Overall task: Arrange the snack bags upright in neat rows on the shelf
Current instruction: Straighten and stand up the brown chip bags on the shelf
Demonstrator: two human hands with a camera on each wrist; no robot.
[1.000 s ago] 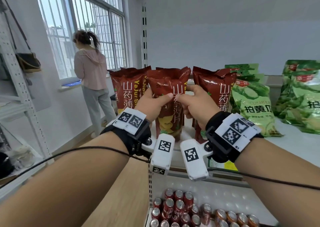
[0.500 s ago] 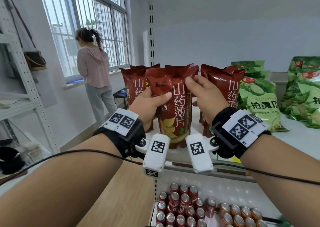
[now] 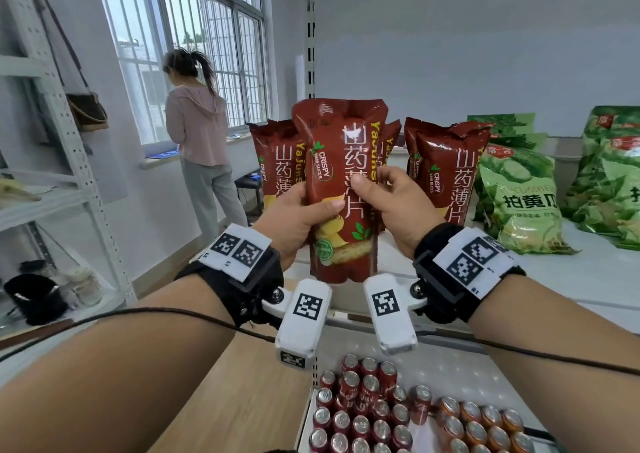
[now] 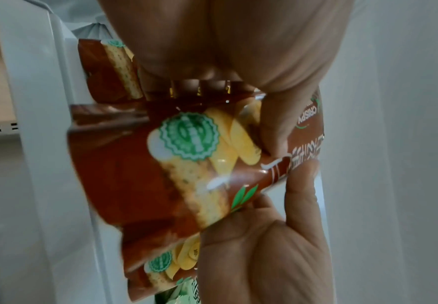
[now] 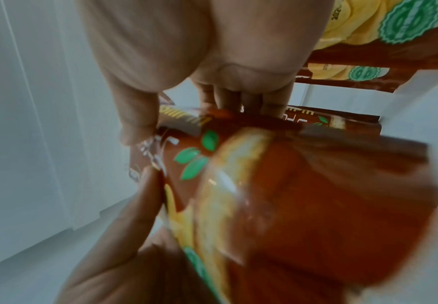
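Observation:
Both hands hold one dark red yam-crisp bag (image 3: 341,161) upright, raised in front of the row on the white shelf (image 3: 588,279). My left hand (image 3: 308,213) grips its left side with the thumb across the front. On the right edge, my right hand (image 3: 374,189) pinches it between thumb and fingers. Other red bags stand upright behind it, one to the left (image 3: 277,161) and a pair to the right (image 3: 446,172). In the wrist views the held bag (image 4: 160,170) (image 5: 303,195) is blurred, with its bottom towards the cameras.
Green cucumber-flavour bags (image 3: 516,196) (image 3: 613,175) lean on the shelf to the right. On the lower shelf stand several red and orange cans (image 3: 363,414). A person (image 3: 201,147) stands at the window on the left, beside a grey metal rack (image 3: 69,161).
The held bag has come up and towards me, out of the row. My right hand has slid from its upper edge to its middle. The view has shifted slightly.

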